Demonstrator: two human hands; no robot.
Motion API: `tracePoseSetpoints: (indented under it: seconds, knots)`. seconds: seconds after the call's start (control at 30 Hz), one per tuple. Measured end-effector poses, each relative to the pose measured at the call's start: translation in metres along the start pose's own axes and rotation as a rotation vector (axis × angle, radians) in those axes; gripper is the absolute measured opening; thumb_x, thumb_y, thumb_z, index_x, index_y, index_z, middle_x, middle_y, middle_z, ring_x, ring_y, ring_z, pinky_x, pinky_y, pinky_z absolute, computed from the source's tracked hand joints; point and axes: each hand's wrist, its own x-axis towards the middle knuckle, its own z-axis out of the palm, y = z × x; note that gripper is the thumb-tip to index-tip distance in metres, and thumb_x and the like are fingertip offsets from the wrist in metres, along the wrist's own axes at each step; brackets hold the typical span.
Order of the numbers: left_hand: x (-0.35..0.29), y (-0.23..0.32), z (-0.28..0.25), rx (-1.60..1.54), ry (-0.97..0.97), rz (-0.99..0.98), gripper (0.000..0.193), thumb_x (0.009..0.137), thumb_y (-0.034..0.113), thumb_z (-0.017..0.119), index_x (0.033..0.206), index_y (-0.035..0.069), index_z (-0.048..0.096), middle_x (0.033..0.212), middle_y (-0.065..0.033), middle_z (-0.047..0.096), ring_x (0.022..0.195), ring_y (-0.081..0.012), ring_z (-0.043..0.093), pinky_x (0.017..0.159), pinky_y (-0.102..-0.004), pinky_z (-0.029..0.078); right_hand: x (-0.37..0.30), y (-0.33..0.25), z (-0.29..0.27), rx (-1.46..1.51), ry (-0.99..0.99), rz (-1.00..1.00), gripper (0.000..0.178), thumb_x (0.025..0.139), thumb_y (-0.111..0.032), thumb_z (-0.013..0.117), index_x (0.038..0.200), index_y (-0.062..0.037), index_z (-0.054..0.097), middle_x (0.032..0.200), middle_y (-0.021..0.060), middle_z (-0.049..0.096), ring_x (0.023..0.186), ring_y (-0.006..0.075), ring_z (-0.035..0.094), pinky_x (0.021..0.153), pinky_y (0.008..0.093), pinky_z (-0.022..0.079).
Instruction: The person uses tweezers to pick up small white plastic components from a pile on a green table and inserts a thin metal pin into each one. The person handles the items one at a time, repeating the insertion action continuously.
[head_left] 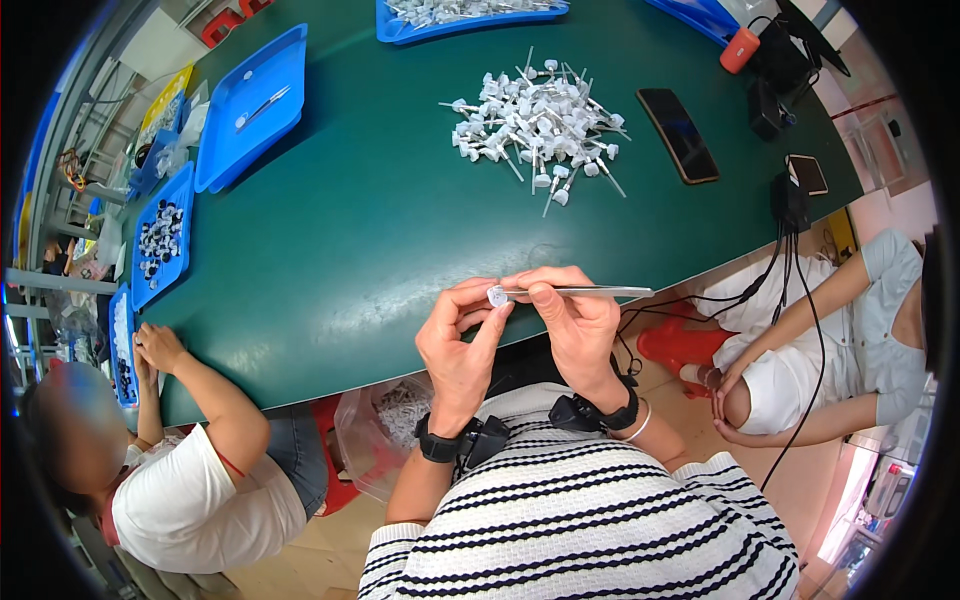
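Note:
Above the near edge of the table, my left hand (458,345) pinches a small round whitish plastic piece (497,296) between thumb and fingertips. My right hand (578,335) is closed around slim metal tweezers (620,292), whose back end sticks out to the right. Their tips point at the small piece and seem to touch it; the exact contact is too small to tell. Farther off on the table lies a loose pile of white plastic parts with thin stems (540,125).
A phone (680,137) lies right of the pile, near black cables (790,205). Blue trays (255,110) line the left side, another (470,25) the far edge. A co-worker's hands (158,350) work at left; a seated person (840,340) is at right. A clear bin (375,440) stands below the table.

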Motion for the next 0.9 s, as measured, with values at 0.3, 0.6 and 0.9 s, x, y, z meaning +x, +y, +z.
tracePoseSetpoints:
  seconds: [0.3, 0.6, 0.9]
  knots:
    - [-0.0005, 0.0009, 0.0061, 0.229, 0.025, 0.167, 0.023, 0.081, -0.005, 0.075, 0.101, -0.003, 0.064, 0.105, -0.0138, 0.068, 0.087, -0.0170, 0.069, 0.072, -0.0272, 0.060, 0.0012, -0.0013, 0.0001, -0.029, 0.042, -0.008, 0.019, 0.099, -0.013, 0.061, 0.099, 0.0044, 0.069, 0.093, 0.0086, 0.073, 0.081, 0.0106, 0.066, 0.072, 0.0247, 0.053]
    - [-0.0001, 0.0056, 0.0073, 0.261, -0.015, 0.144, 0.021, 0.084, -0.007, 0.072, 0.103, -0.004, 0.063, 0.109, -0.0128, 0.067, 0.093, -0.0151, 0.067, 0.080, -0.0263, 0.059, 0.0025, -0.0005, -0.0066, -0.100, -0.011, -0.036, 0.020, 0.100, -0.015, 0.060, 0.100, 0.0047, 0.066, 0.094, 0.0126, 0.072, 0.085, 0.0151, 0.068, 0.078, 0.0272, 0.055]
    - [0.0000, 0.0024, 0.0079, 0.269, 0.006, 0.175, 0.022, 0.081, -0.006, 0.074, 0.100, -0.003, 0.064, 0.105, -0.0137, 0.068, 0.089, -0.0172, 0.069, 0.074, -0.0272, 0.060, 0.0014, 0.0006, -0.0074, -0.082, -0.015, -0.009, 0.023, 0.100, -0.016, 0.059, 0.102, 0.0055, 0.065, 0.096, 0.0137, 0.072, 0.087, 0.0162, 0.069, 0.080, 0.0280, 0.057]
